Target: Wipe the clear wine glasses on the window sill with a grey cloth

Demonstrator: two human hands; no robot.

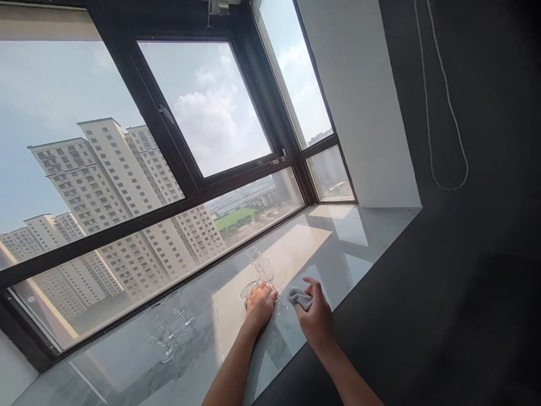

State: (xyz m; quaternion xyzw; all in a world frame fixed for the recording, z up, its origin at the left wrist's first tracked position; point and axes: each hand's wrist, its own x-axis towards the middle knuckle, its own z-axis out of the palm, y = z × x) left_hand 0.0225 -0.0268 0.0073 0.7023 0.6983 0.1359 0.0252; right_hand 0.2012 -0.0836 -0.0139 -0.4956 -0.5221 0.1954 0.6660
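Note:
My left hand (260, 303) is over the sill with its fingers curled around a clear glass (248, 290); part of its round outline shows past my fingertips, and the rest is hidden. Right behind that hand stand two clear stemmed glasses, the nearer one (265, 269) and the farther one (254, 256). A bunched grey cloth (299, 298) is gripped in my right hand (315, 316), thumb pressed on it and index finger raised. The cloth is just to the right of the glasses, apart from them.
Several stemmed glasses (169, 334) stand further left on the glossy stone sill (200, 375). Dark-framed windows (194, 194) rise along the back. A white wall column (359, 101) bounds the right end, and a looped blind cord (431, 129) hangs against the dark wall.

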